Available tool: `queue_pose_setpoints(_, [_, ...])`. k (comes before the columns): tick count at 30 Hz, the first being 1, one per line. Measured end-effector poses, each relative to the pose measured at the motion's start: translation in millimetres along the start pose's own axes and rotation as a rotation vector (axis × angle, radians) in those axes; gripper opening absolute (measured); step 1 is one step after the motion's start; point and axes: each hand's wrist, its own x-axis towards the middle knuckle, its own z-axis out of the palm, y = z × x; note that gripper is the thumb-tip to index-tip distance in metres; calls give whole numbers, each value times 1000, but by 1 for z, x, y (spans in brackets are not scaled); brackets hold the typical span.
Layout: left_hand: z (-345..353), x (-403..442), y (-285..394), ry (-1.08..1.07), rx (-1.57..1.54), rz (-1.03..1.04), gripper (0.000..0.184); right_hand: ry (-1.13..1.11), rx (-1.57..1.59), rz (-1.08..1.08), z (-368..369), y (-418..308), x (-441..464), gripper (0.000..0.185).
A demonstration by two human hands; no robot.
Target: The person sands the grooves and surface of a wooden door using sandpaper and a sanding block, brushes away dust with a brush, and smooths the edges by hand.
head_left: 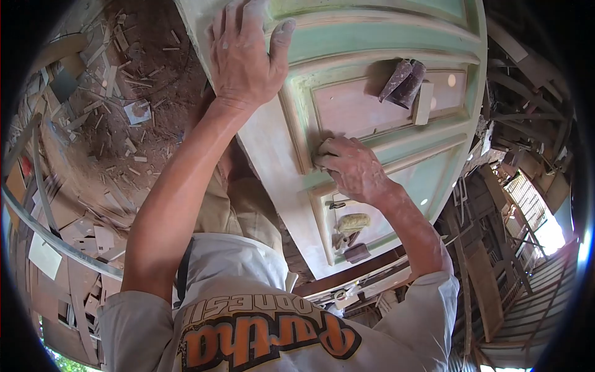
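A panelled wooden door [270, 152] with raised mouldings and a pale greenish coat lies in front of me. My left hand [245, 59] rests on its left border, fingers stretched out and holding nothing. My right hand [354, 168] is closed, fingers curled against the moulding at the corner of a recessed panel. Whatever it grips, if anything, is hidden under the fingers. Beyond it, a folded dark sheet that looks like sandpaper [404, 82] lies beside a small pale wood block [423, 103].
On the nearer panel sit a yellowish worn block [354, 222], a small brown block [357, 252] and a small dark metal piece [337, 205]. Wood offcuts [137, 159] litter the dirt floor at left. Boards [483, 288] and scrap timber are stacked at right.
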Motion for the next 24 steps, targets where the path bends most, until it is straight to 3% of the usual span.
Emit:
queue_pose_setpoints(6, [-3,1,-2,-37,4,-19,57,-75,98,-60,-2,23,-2,30])
queue_pose_setpoints(8, [-3,0,-3,-57,30,-34,58,61,-96,-180,-2,30,-10,27])
queue_pose_setpoints(17, [2,0,-2,-58,64,-24,60,171,134,-63,24,2,-1,30])
queue_pose_setpoints(24, [-5,0,4,-133,82,-96,61,94,-21,-185,2,20,-5,33])
